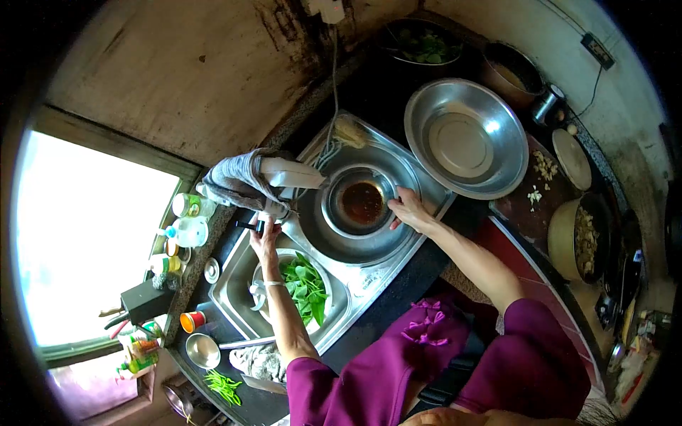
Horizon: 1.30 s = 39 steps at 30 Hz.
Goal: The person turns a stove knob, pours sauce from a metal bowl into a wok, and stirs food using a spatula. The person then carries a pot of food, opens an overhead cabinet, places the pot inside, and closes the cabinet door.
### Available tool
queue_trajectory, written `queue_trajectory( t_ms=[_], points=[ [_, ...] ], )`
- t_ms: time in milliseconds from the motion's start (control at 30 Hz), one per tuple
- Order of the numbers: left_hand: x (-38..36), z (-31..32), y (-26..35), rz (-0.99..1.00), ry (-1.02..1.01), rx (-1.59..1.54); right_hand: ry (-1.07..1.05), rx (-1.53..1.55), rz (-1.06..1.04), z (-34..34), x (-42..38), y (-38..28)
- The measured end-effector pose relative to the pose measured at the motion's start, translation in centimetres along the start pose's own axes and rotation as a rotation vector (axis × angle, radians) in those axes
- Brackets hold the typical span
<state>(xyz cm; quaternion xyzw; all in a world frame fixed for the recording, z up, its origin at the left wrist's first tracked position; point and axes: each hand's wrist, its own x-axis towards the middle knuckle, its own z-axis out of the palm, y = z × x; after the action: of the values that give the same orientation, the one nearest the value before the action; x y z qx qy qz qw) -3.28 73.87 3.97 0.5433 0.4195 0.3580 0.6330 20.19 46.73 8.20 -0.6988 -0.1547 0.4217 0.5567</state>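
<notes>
My right hand (409, 209) grips the right rim of a steel bowl (333, 214), which sits in the round sink basin (320, 241). Dark reddish-brown liquid (362, 202) covers the bowl's bottom. At the base of the tap, my left hand (264, 238) has its fingers closed around the black tap lever (247, 226). Grey cloth (241, 177) is wrapped about the tap, and its pale spout (291, 172) points toward the bowl. Below my left forearm, green leaves (304, 287) lie in a container in the second basin (231, 284).
A wide steel basin (419, 142) stands right of the sink. Beyond it are a chopping board (511, 209) with chopped pieces and a pot (565, 241). Green chillies (223, 387), a small bowl (203, 351) and an orange cup (192, 321) sit at lower left. Bottles (190, 232) line the windowsill.
</notes>
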Motion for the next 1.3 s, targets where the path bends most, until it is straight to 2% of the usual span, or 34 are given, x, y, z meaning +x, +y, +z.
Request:
queue_trajectory(
  t_ms=[267,433,633,933,1100,1200,1300],
  points=[
    [0.4,-0.3,-1.1,0.066,0.010,-0.002,0.012,-0.053,-0.016,0.4,1.5,1.1],
    [0.2,0.0,-0.8,0.075,0.014,0.031,0.015,-0.032,-0.050,0.5,-0.6,-1.7],
    [0.2,0.0,-1.0,0.087,0.041,0.031,0.019,-0.070,0.012,0.5,-0.9,-2.2],
    [0.3,0.1,-1.2,0.157,0.036,0.058,0.027,-0.087,-0.002,0.3,-1.9,-3.9],
    [0.8,-0.4,-2.0,0.244,0.035,0.166,-0.057,-0.122,0.023,0.0,-0.3,-2.7],
    [1.2,-0.6,-2.3,0.250,0.046,0.173,0.033,-0.119,-0.011,0.5,-0.1,-2.3],
    [1.0,-0.6,-2.2,0.263,0.034,0.164,0.026,-0.095,-0.027,0.6,-0.2,-2.5]
  ],
)
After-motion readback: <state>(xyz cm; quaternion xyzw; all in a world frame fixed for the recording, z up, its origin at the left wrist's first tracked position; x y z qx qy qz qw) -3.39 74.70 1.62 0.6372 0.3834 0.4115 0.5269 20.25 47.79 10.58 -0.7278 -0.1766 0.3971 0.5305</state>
